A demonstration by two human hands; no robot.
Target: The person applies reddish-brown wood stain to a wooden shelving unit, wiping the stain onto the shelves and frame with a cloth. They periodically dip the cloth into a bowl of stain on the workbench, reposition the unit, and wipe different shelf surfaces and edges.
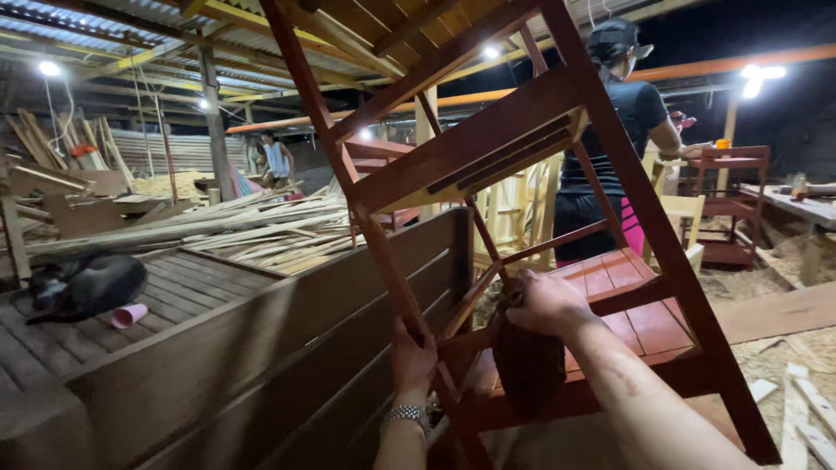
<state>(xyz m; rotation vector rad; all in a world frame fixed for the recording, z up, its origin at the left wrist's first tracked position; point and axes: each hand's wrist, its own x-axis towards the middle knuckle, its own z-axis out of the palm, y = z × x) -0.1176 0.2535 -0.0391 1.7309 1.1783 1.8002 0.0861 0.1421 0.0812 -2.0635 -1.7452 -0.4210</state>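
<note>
- Holding a red-painted wooden shelf frame [522, 148], tilted over on a slant, we have it between both hands, low in the middle of the view, its foot down beside the dark plank wall [261, 348].
- Left hand [412, 359]: fingers closed around one slanted upright of the frame; a metal watch [403, 414] sits on the wrist.
- Right hand [547, 303]: fingers curled over a dark stained rag [527, 365], pressed to a diagonal brace; the cloth hangs limp and soft.
- Handling, as we judge it: stiff, bulky and top-heavy when tipped; moderately heavy. The paint looks glossy, perhaps slick or still tacky, so the square uprights and cross rails offer the surest hold.
- Materials: sawn timber, squared sections, slatted shelves, smooth red coat.
- Behind the frame: a person in a dark shirt and cap [614, 113], back turned, at another red stand [731, 200].
- Upper left: loose pale planks [252, 231] in a pile.
- Left edge of the boarded platform [192, 287]: a dark animal [83, 285] lying down, a pink cup [128, 314] beside it.
- Ground at right: sawdust and offcuts [797, 383].
</note>
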